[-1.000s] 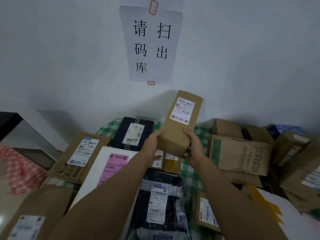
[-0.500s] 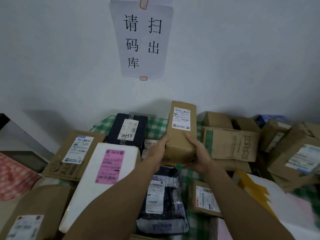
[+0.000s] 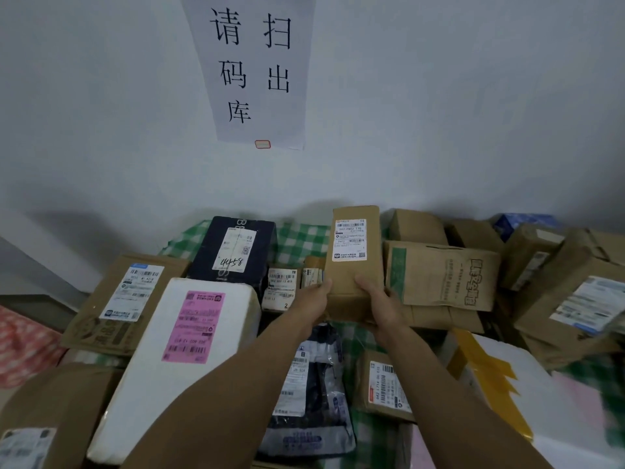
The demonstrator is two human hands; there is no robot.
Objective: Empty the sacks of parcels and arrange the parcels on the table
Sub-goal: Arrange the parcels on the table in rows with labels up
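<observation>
Gripping the tall brown box [image 3: 353, 258] at its near end, we curl our left hand [image 3: 313, 301] round its left edge and our right hand [image 3: 378, 302] over its right corner, so both hands hold it. It sits toward the far middle of the table [image 3: 301, 238], in the gap between the small labelled boxes [image 3: 282, 286] on the left and the wide brown box [image 3: 443, 275] on the right, label facing us; whether its underside rests on the table we cannot tell. The gap looks tight, so we judge the main risk to be shoving the small labelled boxes leftward or catching the wide brown box's edge as we settle it. Because we hold only the near end, the far end could tip sideways if we let go early. Every parcel we see is sealed and shows nothing of its contents, and no sack is plainly in view; the red checked cloth [image 3: 23, 346] at the left edge may be one, but we cannot tell.
</observation>
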